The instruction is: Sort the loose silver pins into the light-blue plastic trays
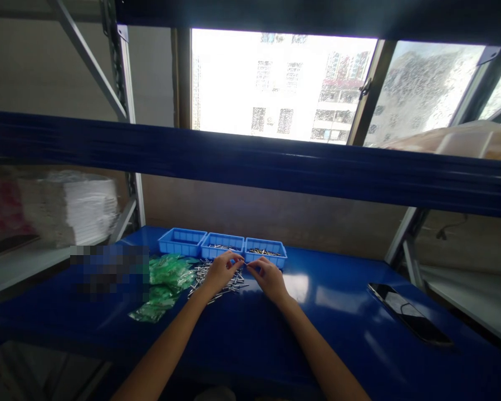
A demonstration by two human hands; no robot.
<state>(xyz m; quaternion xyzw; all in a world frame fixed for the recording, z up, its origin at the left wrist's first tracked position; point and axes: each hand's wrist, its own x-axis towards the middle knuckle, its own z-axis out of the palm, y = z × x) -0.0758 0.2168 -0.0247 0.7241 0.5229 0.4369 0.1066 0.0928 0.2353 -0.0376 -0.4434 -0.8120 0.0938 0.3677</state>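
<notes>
My left hand [223, 272] is in a pinch over the right part of a pile of thin silvery metal pins [201, 274]. My right hand [270, 277], pinched too, meets it fingertip to fingertip just in front of the blue bins. Whatever lies between the fingertips is too small to make out. The right blue bin [279, 260] holds several thin metal pieces [261, 252], and similar pieces [221, 247] lie in the middle blue bin [209, 252]. The left blue bin [169, 247] shows a bare inside.
Green clear plastic bags [167, 281] lie left of the pins. A blurred-out patch [111, 273] covers something farther left. A phone [409, 313] lies at the right on the blue shelf [334, 334]. A blue beam [250, 164] crosses above, between metal uprights [138, 195].
</notes>
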